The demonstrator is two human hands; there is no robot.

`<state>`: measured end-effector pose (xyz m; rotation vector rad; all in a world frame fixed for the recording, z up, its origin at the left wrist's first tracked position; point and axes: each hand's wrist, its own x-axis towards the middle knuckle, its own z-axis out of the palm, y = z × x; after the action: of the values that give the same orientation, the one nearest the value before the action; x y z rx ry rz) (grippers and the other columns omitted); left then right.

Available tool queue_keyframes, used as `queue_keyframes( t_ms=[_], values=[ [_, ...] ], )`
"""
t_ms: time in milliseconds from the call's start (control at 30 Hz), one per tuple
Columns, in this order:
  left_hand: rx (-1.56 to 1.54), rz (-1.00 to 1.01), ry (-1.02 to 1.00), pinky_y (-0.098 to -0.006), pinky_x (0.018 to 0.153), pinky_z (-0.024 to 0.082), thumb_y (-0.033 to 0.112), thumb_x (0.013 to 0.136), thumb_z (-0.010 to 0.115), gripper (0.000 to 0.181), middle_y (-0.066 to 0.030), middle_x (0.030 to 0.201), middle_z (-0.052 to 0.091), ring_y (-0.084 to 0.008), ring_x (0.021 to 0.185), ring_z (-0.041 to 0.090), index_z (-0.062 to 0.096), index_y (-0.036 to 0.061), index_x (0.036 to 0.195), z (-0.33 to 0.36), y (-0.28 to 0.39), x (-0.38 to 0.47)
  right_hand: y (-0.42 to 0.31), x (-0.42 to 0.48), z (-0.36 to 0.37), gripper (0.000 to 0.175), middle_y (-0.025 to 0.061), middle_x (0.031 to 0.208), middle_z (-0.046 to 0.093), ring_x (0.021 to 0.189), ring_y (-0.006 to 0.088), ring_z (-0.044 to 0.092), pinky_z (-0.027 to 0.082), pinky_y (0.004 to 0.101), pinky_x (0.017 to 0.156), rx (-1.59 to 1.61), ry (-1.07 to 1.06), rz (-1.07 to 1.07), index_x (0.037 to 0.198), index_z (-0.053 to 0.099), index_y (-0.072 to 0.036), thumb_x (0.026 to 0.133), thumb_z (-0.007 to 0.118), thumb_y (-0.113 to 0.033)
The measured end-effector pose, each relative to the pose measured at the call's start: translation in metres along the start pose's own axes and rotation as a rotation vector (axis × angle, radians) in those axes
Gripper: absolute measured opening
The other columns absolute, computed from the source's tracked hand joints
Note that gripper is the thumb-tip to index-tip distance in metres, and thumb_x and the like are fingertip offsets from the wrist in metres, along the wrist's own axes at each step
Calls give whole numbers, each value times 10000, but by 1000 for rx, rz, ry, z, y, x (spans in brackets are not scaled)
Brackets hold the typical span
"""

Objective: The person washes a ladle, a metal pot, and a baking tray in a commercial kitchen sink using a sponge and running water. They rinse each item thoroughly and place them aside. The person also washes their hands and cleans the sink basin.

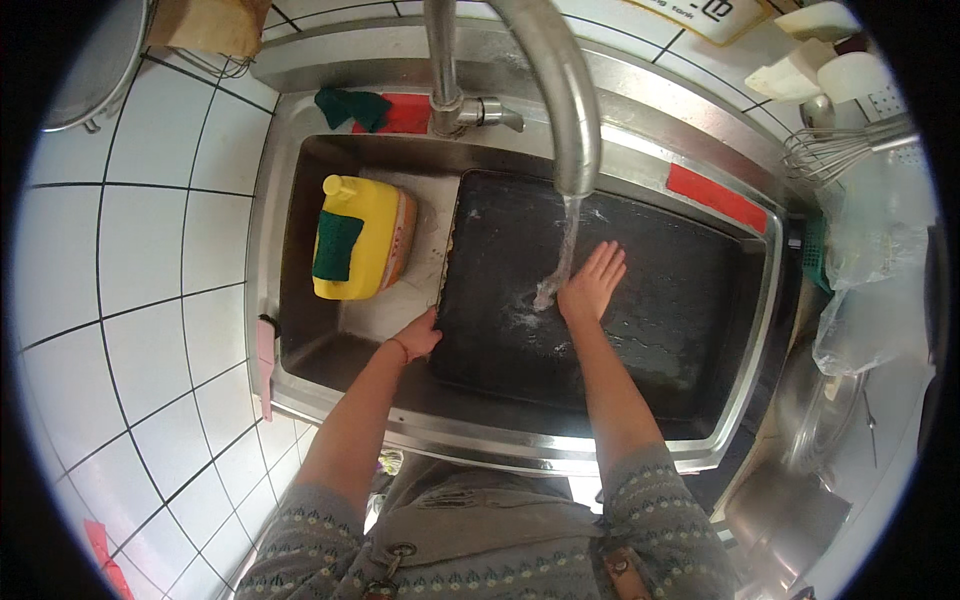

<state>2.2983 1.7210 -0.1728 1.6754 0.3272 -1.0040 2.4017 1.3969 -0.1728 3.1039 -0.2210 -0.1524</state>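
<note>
A large dark baking tray [510, 247] lies in the stainless steel sink [300, 315]. My left hand [418, 335] grips the tray's left edge, its fingertips partly hidden. With fingers nearly together, my right hand [592, 285] rests flat on the wet tray surface, holding nothing. Water [570, 232] runs from the curved faucet spout [577, 135] and lands just left of my right hand. A yellow plastic jug [371, 240] stands in the sink's left part, with a green scouring pad [337, 246] on it.
Another green scouring pad [351, 109] lies behind the sink, by the faucet lever [491, 112]. A pink-handled tool [265, 367] rests on the left rim. Wire whisks [840, 146] hang at the right, above plastic bags [862, 322] and a metal container [787, 517].
</note>
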Motion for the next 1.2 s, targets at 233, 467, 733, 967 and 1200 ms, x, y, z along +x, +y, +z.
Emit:
queue_keyframes(
  t_ms=[233, 467, 733, 967, 1200],
  values=[
    [-62, 83, 92, -338, 1118, 309, -7, 841, 479, 614, -177, 1410, 488, -288, 1329, 427, 353, -8, 1442, 9, 2, -25, -108, -6, -19, 670, 200, 1577, 241, 1466, 368, 193, 154, 507, 1186, 491, -86, -472, 1523, 228, -17, 1003, 421, -394],
    [-213, 163, 138, -328, 1125, 285, -21, 827, 481, 718, -151, 1480, 404, -256, 1337, 397, 248, -11, 1506, 19, -7, -36, -179, -30, -36, 649, 228, 1574, 221, 1459, 386, 206, 196, 483, 1185, 868, -246, -605, 1510, 236, 2, 1010, 428, -365],
    [-288, 29, 110, -344, 901, 457, 87, 803, 562, 761, -200, 1254, 557, -255, 1071, 556, 254, -47, 1486, 25, -30, -26, -259, -24, -139, 634, 240, 1401, 428, 1316, 401, 397, 330, 519, 1076, 820, -38, -754, 1386, 428, -52, 885, 661, -364],
    [-300, 25, 171, -361, 952, 427, 187, 796, 577, 745, -193, 1298, 522, -268, 1143, 514, 313, -29, 1458, 29, -34, -15, -280, -14, -127, 480, 175, 1096, 650, 1022, 338, 619, 476, 371, 908, 1231, -445, -469, 1215, 576, -11, 832, 744, -246],
    [-562, -37, 128, -350, 1143, 238, 404, 919, 486, 748, -140, 1552, 301, -275, 1417, 291, 245, 43, 1528, 20, 28, -33, -38, 8, -57, 479, 173, 1219, 593, 1099, 295, 547, 431, 429, 964, 1237, 179, 334, 1319, 470, 1, 849, 557, 34]
  ],
)
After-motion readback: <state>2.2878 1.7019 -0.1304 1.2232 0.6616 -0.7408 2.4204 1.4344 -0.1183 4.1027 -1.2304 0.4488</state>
